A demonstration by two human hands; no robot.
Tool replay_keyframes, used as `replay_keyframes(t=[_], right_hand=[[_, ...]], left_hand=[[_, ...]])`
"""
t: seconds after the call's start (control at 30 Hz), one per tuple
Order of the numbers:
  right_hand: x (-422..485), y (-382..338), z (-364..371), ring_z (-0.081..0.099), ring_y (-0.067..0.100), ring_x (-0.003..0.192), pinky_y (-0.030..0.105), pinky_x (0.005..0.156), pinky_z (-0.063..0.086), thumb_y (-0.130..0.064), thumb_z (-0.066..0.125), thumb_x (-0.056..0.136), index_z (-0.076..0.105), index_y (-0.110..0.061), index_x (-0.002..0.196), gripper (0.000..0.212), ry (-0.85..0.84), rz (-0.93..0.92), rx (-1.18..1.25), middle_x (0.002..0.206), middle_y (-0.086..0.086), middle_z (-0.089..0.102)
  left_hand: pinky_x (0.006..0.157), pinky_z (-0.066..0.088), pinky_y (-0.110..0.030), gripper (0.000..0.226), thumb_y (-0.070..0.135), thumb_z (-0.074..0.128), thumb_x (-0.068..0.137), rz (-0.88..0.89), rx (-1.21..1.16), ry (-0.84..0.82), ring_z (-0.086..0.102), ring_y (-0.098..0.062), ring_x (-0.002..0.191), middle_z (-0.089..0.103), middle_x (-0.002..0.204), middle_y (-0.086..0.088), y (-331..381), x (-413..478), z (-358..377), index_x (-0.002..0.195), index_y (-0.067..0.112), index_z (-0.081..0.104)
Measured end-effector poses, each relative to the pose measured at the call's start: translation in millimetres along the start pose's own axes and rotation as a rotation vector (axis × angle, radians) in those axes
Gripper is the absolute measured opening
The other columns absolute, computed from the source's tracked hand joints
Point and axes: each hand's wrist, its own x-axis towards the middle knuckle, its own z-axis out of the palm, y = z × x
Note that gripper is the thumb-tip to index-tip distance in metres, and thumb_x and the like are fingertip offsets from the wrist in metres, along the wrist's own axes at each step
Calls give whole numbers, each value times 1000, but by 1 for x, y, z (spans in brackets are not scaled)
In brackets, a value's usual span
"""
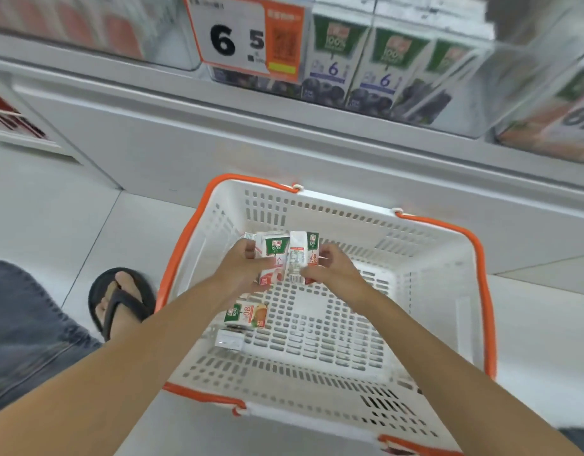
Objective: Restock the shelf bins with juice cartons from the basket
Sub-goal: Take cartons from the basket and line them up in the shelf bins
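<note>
Juice cartons [277,248] (half behind fingers [244,251])

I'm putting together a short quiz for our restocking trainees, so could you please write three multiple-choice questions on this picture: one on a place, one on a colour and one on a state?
1. Where does the carton with the orange picture lie?
A) on the shelf
B) inside the basket, near its left wall
C) on the tiles outside

2. What colour is the basket's rim?
A) blue
B) green
C) orange

3. What is the right hand doing?
A) gripping a carton
B) lying flat on the tiles
C) pulling a handle

Answers:
1 B: it lies on the perforated basket floor.
2 C: an orange band edges the white walls.
3 A: it pinches the barcode carton, while the left hand grips the green-topped carton.
</note>
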Motion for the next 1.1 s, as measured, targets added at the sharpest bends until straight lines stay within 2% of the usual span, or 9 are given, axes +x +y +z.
replay_keyframes(t=[0.1,0.23,0.33,0.43,0.57,0.7,0.87,1.0,1.1], right_hand=[[-38,-61,-20,67,11,89,22,65,56,-5,83,69,40,-21,118,67,-10,-162,-67,112,5,65],[-97,-123,-59,69,4,91,17,70,54,-8,83,74,19,-36,146,100,-13,-313,-115,114,-8,63],[-146,-154,-95,70,8,88,29,70,58,-6,76,81,36,-32,140,76,38,-380,-89,116,-3,63],[-190,-177,-132,70,17,80,42,68,61,-1,76,79,49,-29,113,52,140,-429,-117,104,8,68],[-232,-199,-191,72,17,79,33,65,59,-3,78,78,47,-21,120,55,268,-476,-111,96,4,70],[-248,-212,-265,72,27,89,43,75,61,-6,77,79,59,-12,115,41,538,-589,-163,101,14,71],[-220,-231,-345,62,9,81,25,70,51,-16,80,78,57,-21,110,40,837,-678,-335,101,1,66],[-176,-239,-381,61,16,86,33,75,49,-14,80,78,59,-20,108,37,853,-607,-442,97,-1,65],[-139,-241,-391,63,24,86,32,70,49,-4,70,81,63,-6,111,31,673,-422,-439,94,6,63]], left_hand=[[80,59,-48,36,7,71,86,109,-55,-59,69,-28,90,66,113,-16,37,-26,27,115,11,49],[74,61,-44,29,8,67,89,269,-57,-162,68,-25,81,66,111,-19,85,-70,61,113,9,50],[66,61,-39,23,11,63,92,352,-53,-228,65,-25,79,66,110,-21,118,-105,94,111,9,50],[67,61,-39,28,10,63,92,449,-12,-276,66,-26,84,67,112,-21,148,-137,133,117,8,51],[80,59,-50,23,10,69,88,564,47,-297,70,-26,83,69,108,-15,179,-165,183,106,14,55],[66,60,-30,29,17,70,88,678,151,-261,72,-15,84,69,107,-2,205,-165,215,113,19,56],[54,55,-19,24,11,71,86,749,141,-309,73,-7,72,73,100,2,229,-156,241,101,26,61],[54,57,-23,23,12,70,87,740,128,-336,74,-13,76,75,89,8,235,-149,253,99,29,60],[57,57,-23,23,11,69,87,767,163,-342,74,-13,80,75,94,5,233,-143,255,103,27,62]])
